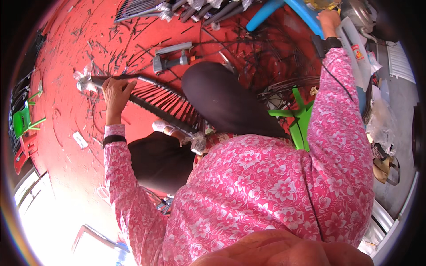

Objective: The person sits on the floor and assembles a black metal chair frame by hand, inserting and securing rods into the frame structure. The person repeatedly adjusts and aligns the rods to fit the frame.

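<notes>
My left hand (116, 94) is closed over the upper end of a dark frame (162, 111) with rows of thin black strips strung across it. Clear plastic wrapping (85, 80) covers the frame's far end, just past my fingers. The frame slants down toward my knees, and more wrapping (198, 142) is on its near end. At the far right, my right hand (329, 22) reaches out beside a blue plastic stool (306, 17) and a yellow item (320, 4). Its fingers look curled; what they hold, if anything, I cannot make out.
A grey staple-gun-like tool (172, 57) lies on the red floor among scattered black strip scraps. Several wrapped dark frames (208, 11) are stacked at the back. A green plastic stool (300, 122) stands right of my knee. A metal kettle (356, 14) is at far right.
</notes>
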Action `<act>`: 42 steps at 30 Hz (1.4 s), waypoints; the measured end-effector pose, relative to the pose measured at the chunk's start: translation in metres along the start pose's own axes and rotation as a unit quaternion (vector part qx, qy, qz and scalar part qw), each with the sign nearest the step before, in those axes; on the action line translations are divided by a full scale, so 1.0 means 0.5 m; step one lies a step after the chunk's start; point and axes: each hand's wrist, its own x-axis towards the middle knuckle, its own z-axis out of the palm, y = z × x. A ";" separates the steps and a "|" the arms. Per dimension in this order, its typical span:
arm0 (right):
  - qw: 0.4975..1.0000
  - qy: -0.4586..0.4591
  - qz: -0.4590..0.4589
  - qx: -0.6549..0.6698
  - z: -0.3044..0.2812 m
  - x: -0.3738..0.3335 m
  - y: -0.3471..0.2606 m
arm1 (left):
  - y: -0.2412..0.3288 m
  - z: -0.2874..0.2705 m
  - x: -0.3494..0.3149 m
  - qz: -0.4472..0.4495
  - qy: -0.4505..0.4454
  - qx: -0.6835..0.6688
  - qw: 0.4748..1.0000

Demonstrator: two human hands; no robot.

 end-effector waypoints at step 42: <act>0.629 -0.604 -0.483 0.077 0.345 -0.723 -0.648 | 0.003 -0.111 -0.148 0.065 0.113 -0.111 0.985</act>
